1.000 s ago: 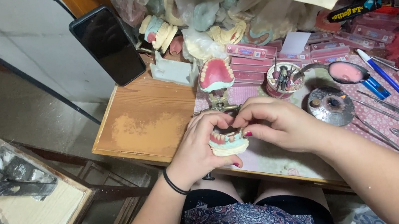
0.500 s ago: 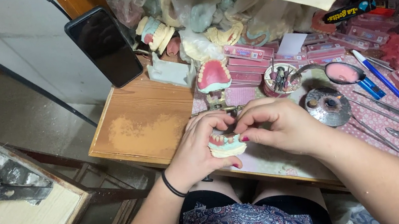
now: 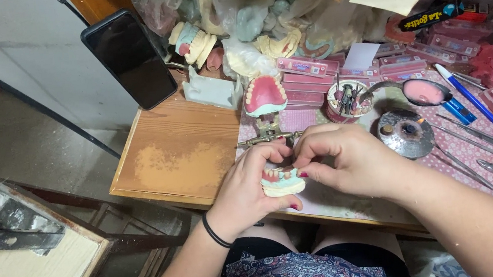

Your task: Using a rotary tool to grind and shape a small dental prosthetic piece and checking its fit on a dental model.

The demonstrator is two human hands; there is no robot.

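Cradling a denture model [image 3: 282, 182] at the near edge of the wooden bench [image 3: 177, 158], the left hand [image 3: 251, 187] had its fingers curled around the pale base from the left and below. The right hand [image 3: 348, 161] pinched the model's top from the right, fingertips pressed together on the row of teeth. Just beyond the hands lay a brass articulator frame [image 3: 266, 137], and right of it a round metal dish [image 3: 405, 133]. Farther off stood a pink upper denture [image 3: 264, 94], a small cup of tools [image 3: 346, 97] and, far left, a black phone [image 3: 129, 59] leaning upright.
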